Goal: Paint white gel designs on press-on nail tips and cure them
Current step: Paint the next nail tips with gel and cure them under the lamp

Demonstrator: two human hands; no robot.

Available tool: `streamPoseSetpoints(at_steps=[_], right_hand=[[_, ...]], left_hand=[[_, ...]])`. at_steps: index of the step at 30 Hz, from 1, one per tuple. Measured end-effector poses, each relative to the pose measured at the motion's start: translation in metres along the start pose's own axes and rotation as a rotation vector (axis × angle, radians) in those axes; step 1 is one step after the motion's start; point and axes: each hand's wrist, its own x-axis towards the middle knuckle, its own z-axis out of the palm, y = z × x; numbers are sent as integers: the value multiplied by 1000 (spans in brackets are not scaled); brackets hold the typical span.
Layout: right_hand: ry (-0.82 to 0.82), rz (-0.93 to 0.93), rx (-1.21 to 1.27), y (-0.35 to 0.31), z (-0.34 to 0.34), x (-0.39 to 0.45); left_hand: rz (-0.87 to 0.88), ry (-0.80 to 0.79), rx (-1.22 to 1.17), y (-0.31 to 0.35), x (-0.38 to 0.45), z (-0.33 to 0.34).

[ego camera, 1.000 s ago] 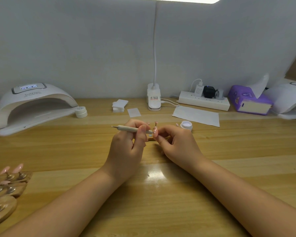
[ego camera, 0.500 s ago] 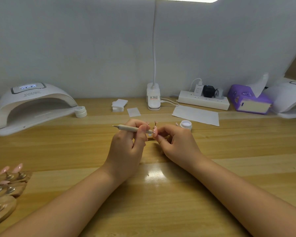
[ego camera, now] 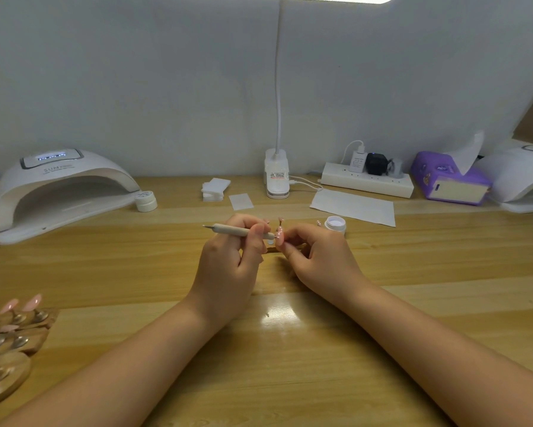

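Nail tip (ego camera: 279,235) pinched in right hand (ego camera: 317,257) at desk centre, over a small wooden stand (ego camera: 273,249) mostly hidden by fingers. Dotting tool (ego camera: 240,231) gripped in left hand (ego camera: 228,266), tip touching the nail. Open gel pot (ego camera: 335,224) just right. Curing lamp (ego camera: 59,189) far left, closed pot (ego camera: 146,201) beside it; more tips on stands (ego camera: 9,331) near left edge. Power strip (ego camera: 367,180), tissue pack (ego camera: 450,180) behind.

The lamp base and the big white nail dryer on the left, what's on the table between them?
In the head view, a stack of white pads and a small white jar beside the dryer lie between it and the lamp base.
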Motion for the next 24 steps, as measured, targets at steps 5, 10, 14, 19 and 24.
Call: streamPoseSetpoints(at_steps=[5,10,14,19,24], right_hand=[[7,12,16,-2,-1,-1],[3,15,26,-3,-2,-1],[12,13,34,-2,-1,-1],[15,13,24,-1,0,0],[17,11,31,0,0,0]], left_hand=[[88,52,-39,2,0,-2],[99,74,-41,2,1,-3],[90,39,-26,1,1,-2],[58,5,-12,3,0,-1],[45,-10,-10,4,0,-1]])
